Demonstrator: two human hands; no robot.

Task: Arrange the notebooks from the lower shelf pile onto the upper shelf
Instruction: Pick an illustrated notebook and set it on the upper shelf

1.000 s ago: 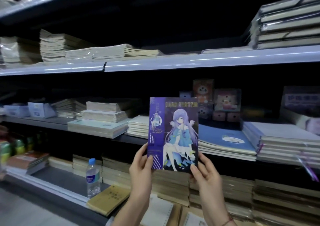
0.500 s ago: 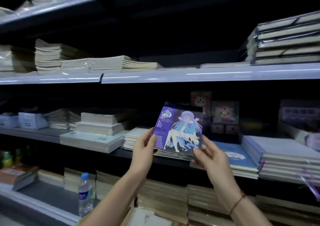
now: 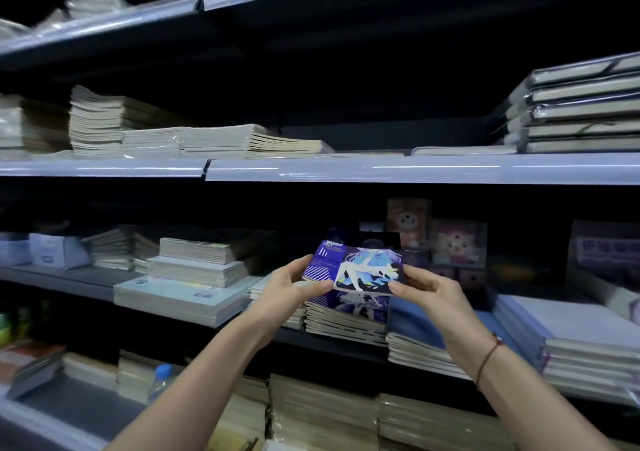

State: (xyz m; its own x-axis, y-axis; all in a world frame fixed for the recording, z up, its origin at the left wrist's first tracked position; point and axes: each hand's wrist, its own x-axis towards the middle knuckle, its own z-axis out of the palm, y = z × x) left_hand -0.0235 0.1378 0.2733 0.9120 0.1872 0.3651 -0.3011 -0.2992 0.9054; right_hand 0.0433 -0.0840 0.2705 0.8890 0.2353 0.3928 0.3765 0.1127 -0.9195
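Where notebook (image 3: 353, 266) stood upright a second ago, it lay nearly flat just above matching pile (image 3: 346, 315) on middle shelf (image 3: 83, 279); left hand (image 3: 289, 286) and right hand (image 3: 427, 286) pinched its near corners, arms outstretched.

I saw the middle shelf (image 3: 86, 282) carrying a purple-covered notebook stack (image 3: 346, 319), with blue-covered piles (image 3: 415, 343) just right of it. Pale stacks (image 3: 194, 277) sat left, and small boxes (image 3: 52, 251) farther left.

The purple illustrated paper notebook (image 3: 353, 270) has a glossy cover. The pale shelf edge strip (image 3: 415, 170) shines like smooth plastic. Clear shiny film wraps the grey notebook stack (image 3: 581, 111).
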